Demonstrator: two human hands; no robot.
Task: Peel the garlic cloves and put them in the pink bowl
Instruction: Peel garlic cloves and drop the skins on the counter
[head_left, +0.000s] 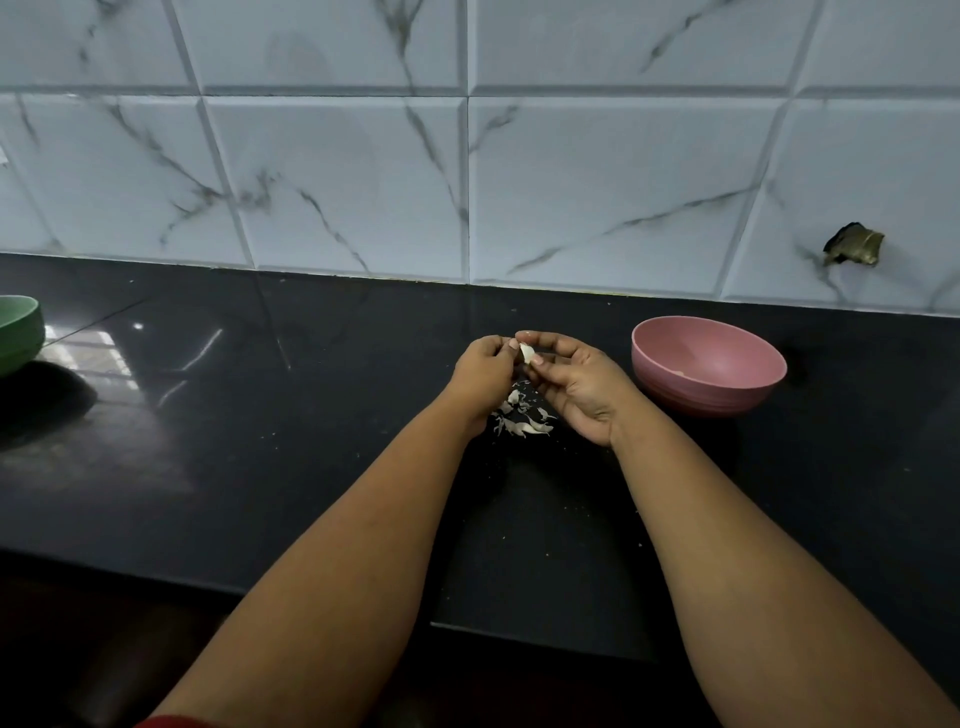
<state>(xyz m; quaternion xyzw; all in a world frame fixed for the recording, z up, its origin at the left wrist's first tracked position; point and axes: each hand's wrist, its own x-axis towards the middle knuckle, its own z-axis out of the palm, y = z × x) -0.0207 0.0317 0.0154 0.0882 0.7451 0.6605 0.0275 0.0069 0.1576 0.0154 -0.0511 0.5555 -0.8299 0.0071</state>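
Note:
A small white garlic clove (527, 354) is held above the black counter between both hands. My left hand (480, 376) pinches it from the left with curled fingers. My right hand (576, 384) pinches it from the right, thumb and fingertips on the clove. Below the hands a little heap of pale garlic skins (522, 415) lies on the counter. The pink bowl (707, 364) stands to the right of my right hand, a pale speck showing low on its inner wall.
A green bowl (18, 332) stands at the far left edge of the black glossy counter (260, 415). A marbled tile wall (467, 156) rises behind, with a broken hole (854, 245) at the right. The counter's front edge runs under my forearms.

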